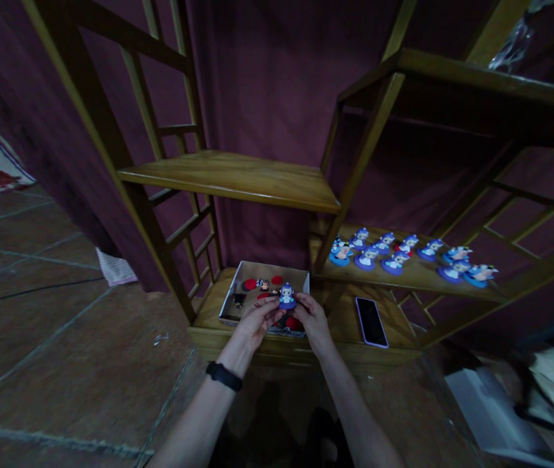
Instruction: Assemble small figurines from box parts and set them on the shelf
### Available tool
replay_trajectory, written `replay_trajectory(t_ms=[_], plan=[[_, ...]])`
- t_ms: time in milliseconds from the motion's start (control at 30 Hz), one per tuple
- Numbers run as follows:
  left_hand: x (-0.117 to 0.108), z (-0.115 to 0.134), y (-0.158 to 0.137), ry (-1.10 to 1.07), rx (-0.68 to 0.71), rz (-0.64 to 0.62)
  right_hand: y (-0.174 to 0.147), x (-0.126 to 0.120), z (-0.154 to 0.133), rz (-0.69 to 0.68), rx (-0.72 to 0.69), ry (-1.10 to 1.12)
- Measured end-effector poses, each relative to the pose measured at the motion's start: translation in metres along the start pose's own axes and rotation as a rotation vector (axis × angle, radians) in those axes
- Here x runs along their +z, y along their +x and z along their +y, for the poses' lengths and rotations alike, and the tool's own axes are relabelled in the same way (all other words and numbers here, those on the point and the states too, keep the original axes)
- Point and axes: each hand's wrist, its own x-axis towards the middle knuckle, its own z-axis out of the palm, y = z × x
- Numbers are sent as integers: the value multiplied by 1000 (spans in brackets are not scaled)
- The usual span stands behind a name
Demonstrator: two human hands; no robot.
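A small figurine (287,296) with a purple hat and a round purple base is held upright between my two hands. My left hand (257,320) pinches the left side of its base, and my right hand (312,317) grips the right side. Just behind and below it, a shallow open box (263,268) rests on the low shelf. Inside lie several loose figurines (264,285) and red round pieces (277,280), partly hidden by my hands. On the shelf to the right stand several finished-looking figurines (396,262) on purple and blue bases.
A phone (371,322) in a light purple case lies on the low shelf right of the box. A wooden shelf board (232,175) juts out above the box, with posts (362,162) beside it. A white box (495,413) stands on the floor at the right.
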Motion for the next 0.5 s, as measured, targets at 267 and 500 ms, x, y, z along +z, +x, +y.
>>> replay_trajectory(t_ms=[267,500], plan=[[1,-2,-1,31,88,20,-3,1,2,31,86,244],[2,-5,-2,76,82,-40,0,-1,6,36,101,142]])
